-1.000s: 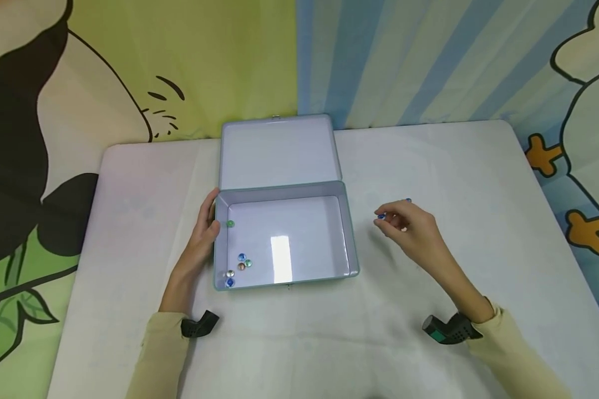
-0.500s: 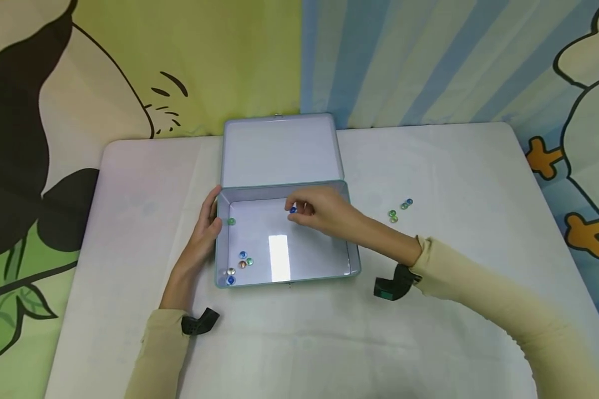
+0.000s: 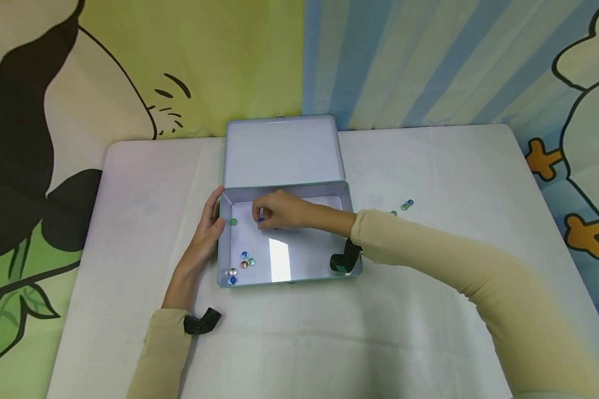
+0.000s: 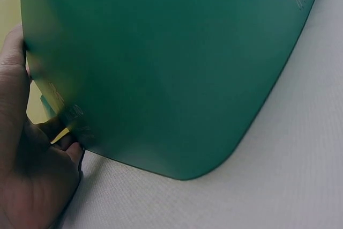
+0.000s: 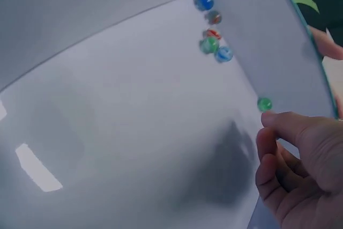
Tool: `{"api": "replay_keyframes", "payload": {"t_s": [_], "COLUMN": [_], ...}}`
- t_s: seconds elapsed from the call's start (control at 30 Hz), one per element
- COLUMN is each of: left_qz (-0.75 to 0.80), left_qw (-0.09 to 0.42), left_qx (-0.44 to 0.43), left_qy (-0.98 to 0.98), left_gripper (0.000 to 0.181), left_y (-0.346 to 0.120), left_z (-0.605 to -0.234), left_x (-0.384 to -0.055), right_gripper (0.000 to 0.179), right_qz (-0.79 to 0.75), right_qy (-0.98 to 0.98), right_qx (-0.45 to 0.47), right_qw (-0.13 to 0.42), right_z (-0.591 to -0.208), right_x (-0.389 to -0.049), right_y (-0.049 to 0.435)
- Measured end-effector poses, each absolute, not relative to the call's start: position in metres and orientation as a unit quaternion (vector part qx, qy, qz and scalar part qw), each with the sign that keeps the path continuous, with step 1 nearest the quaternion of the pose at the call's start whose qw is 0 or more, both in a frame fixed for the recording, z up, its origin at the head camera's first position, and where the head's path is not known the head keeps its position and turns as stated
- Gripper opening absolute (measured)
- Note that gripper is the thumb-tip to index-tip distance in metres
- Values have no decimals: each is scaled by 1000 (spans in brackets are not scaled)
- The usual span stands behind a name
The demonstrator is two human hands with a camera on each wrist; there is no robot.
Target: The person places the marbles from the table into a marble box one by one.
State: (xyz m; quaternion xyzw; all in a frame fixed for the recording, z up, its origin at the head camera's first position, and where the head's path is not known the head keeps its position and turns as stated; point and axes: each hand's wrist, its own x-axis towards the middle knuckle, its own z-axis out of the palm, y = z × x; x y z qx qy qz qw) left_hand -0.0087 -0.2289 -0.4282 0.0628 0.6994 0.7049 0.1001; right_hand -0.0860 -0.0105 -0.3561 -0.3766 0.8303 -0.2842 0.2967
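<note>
Inside the box [image 3: 311, 252], the right hand [image 3: 283, 209] pinched a blue marble [image 3: 261, 220].
I saw the left hand [image 3: 199, 246] gripping the box's left edge [image 3: 221, 249].

Marbles [image 5: 209, 45] — blue, green, red-streaked

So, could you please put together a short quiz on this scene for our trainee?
1. Multiple choice: what colour is the marble pinched by the right hand?
a) orange
b) blue
c) white

2. Fill in the blank: the loose marbles on the table lie to the ____ of the box, as the person sees it.

3. True or false: the box is shut.

Key:
1. b
2. right
3. False; its lid is swung open on the far side.
</note>
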Motion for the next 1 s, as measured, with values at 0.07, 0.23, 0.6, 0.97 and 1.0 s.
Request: {"api": "replay_keyframes", "payload": {"t_s": [0.07, 0.23, 0.6, 0.97, 1.0], "left_qz": [705, 703, 695, 695, 694], "left_qw": [99, 96, 96, 92, 92], "left_qx": [64, 69, 63, 61, 62], "left_qy": [700, 701, 710, 711, 711], "left_gripper": [81, 82, 80, 81, 81], "left_y": [-229, -228, -230, -229, -229], "left_z": [-429, -431, -431, -432, -432], "left_x": [-9, -11, -9, -8, -9], "right_gripper": [11, 10, 29, 29, 28], "right_qz": [-276, -250, -247, -375, -398], "right_qy": [832, 834, 837, 846, 843], "right_qx": [-372, -385, -380, -353, -345], "right_qw": [306, 307, 308, 134, 113], "right_z": [-361, -372, -361, -294, -295], "right_x": [-88, -89, -85, -16, -10], "right_y": [-13, -16, -6, 85, 95]}}
